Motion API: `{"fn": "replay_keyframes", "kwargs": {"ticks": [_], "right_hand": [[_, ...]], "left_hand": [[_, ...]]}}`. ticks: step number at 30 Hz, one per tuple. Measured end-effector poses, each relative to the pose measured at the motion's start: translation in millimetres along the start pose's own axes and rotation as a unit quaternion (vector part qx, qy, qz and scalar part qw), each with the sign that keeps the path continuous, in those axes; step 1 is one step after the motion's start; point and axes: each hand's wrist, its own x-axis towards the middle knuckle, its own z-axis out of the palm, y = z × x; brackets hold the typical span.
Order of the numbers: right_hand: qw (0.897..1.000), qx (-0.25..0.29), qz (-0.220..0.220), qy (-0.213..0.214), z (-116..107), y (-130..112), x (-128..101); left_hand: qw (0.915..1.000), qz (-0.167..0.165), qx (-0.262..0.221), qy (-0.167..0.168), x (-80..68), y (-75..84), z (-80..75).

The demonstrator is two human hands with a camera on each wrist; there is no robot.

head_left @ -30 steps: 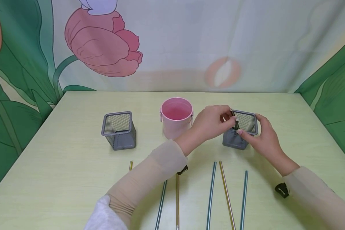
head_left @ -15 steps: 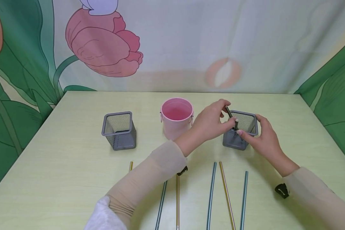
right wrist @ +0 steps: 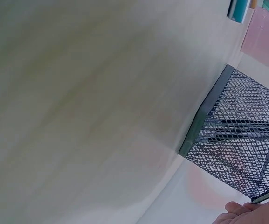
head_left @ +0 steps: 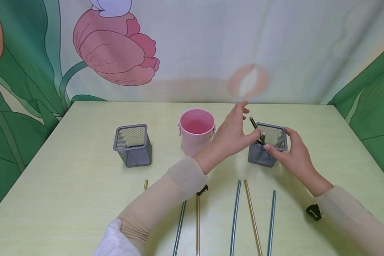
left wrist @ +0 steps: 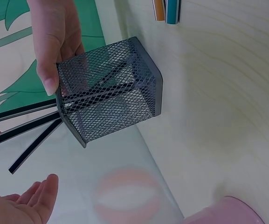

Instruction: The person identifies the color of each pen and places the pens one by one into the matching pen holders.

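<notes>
Right hand [head_left: 296,160] at rim [head_left: 270,125] of holder [head_left: 261,157]

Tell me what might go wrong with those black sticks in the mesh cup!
1. The black sticks poke out past the rim at a slant, and the left hand is right by them, so a bump might knock them about.
2. The right hand holds the mesh cup near its rim, so a sudden pull could tip it.
3. The pink bucket looks close to the left hand, so it might get nudged.

Two baskets [head_left: 263,159], one bucket [head_left: 194,143], nine straws [head_left: 235,217]
</notes>
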Motion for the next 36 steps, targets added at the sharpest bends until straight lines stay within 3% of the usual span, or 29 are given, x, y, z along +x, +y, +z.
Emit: {"fn": "replay_keyframes", "kwargs": {"ticks": [15,30,36], "right_hand": [[1.000,0.001,-0.002,0.005,0,-1,0],[1.000,0.003,-0.012,0.006,1,0,1],[1.000,0.005,-0.008,0.003,1,1,2]], "left_hand": [[0.9994,0.013,-0.006,0.031,-4.2,0.6,-10.6],[0.9998,0.005,-0.001,0.021,-17.1,8.2,-25.9],[0.9995,0.019,-0.002,0.025,-24.0,11.1,-32.9]]}}
